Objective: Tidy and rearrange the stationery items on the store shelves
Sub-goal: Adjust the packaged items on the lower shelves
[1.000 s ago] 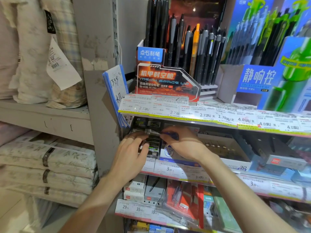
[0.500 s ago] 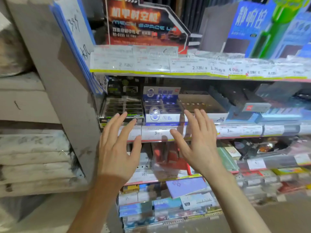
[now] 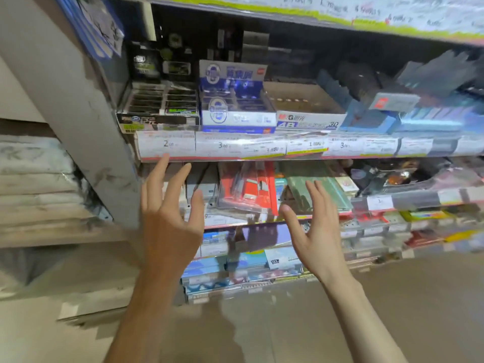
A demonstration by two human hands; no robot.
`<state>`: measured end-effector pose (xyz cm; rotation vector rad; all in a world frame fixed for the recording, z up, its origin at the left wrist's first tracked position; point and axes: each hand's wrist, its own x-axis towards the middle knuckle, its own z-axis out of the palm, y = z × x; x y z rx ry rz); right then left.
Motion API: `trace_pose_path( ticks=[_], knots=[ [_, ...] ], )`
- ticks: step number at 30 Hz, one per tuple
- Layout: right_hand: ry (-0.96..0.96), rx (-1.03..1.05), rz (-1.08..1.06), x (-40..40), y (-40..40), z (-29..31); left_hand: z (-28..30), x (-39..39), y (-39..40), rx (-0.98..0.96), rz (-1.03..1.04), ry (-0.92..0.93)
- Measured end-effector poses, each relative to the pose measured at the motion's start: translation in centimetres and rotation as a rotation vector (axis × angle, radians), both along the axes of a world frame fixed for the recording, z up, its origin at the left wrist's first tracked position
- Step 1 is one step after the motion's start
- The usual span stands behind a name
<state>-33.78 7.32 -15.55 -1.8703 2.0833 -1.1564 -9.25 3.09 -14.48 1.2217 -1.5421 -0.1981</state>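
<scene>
Now | left hand (image 3: pixel 170 226): fingers spread, holding nothing, below price strip (image 3: pixel 167 145); right hand (image 3: pixel 317 231): fingers spread, holding nothing, before red packet (image 3: pixel 248 189)

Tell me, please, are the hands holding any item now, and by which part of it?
Nothing is held. The left hand and the right hand are both open with fingers spread, in front of the shelves, gripping no item.

Upper shelf (image 3: pixel 262 159), left to right: dark display box (image 3: pixel 159 106), eraser box (image 3: pixel 235 100), open carton (image 3: pixel 303 106).
Lower shelf (image 3: pixel 327 214): packet (image 3: pixel 248 189) at 6 o'clock of eraser box.
Left hand (image 3: pixel 167 221): at 9 o'clock of right hand (image 3: pixel 317 231), before lower shelf.
</scene>
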Motion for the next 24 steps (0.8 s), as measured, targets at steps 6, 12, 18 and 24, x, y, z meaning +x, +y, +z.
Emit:
trace_pose_path(
  ticks=[6,12,18,24],
  knots=[
    [-0.089,0.057,0.048,-4.3,1.4,-1.4,-2.3,-5.0,2.6,0.167,0.207,-0.003],
    [-0.213,0.069,0.136,-8.2,0.4,-2.0,-1.8,-9.8,3.5,0.339,0.253,0.029],
    [-0.265,0.098,0.173,-7.7,-2.0,0.1,0.1,-8.5,1.0,0.571,0.202,0.07],
    [-0.131,0.24,0.213,-4.5,-5.9,1.7,0.6,-6.9,-3.1,0.687,0.08,0.02]
  ],
)
